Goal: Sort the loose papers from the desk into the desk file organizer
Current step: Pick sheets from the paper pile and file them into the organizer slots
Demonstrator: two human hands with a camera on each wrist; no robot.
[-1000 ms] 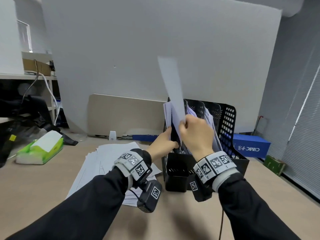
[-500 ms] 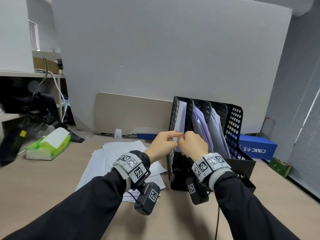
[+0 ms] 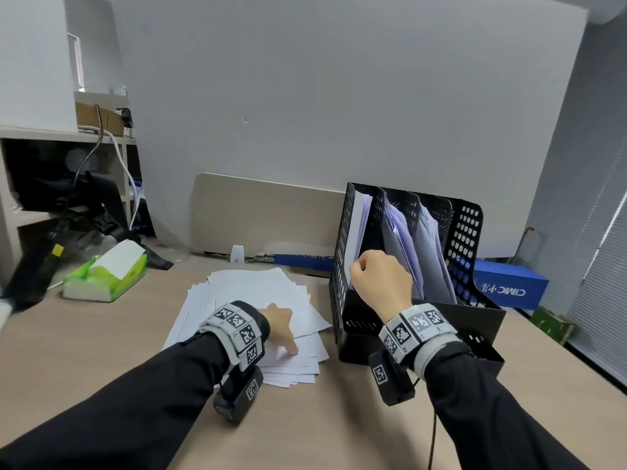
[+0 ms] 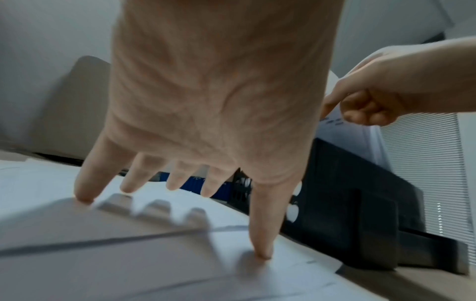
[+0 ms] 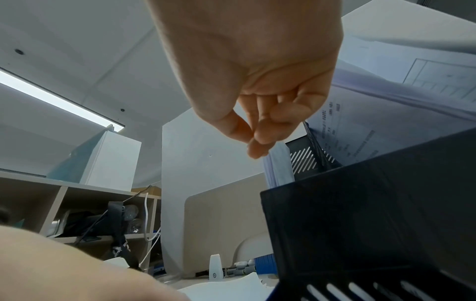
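A black mesh file organizer (image 3: 441,320) stands on the desk's right side, with papers in its slots. My right hand (image 3: 376,276) is at its leftmost slot with curled fingers. In the right wrist view my right hand (image 5: 255,138) has thumb and fingertips pressed together with nothing between them, touching the front edge of the slot's papers (image 5: 278,167). A loose pile of white papers (image 3: 244,290) lies left of the organizer. My left hand (image 3: 280,322) rests on it. In the left wrist view the left hand (image 4: 195,167) has spread, straight fingers touching the top sheet (image 4: 128,264).
A green tissue pack (image 3: 105,273) lies at the far left of the desk. A beige divider panel (image 3: 264,215) stands behind the pile, with a small white device (image 3: 237,254) in front of it. A blue box (image 3: 509,288) sits behind the organizer. Shelves with cables (image 3: 68,198) are at left.
The sheet my right hand held above the organizer has gone down into the leftmost slot. My left hand has left the organizer and come down onto the paper pile.
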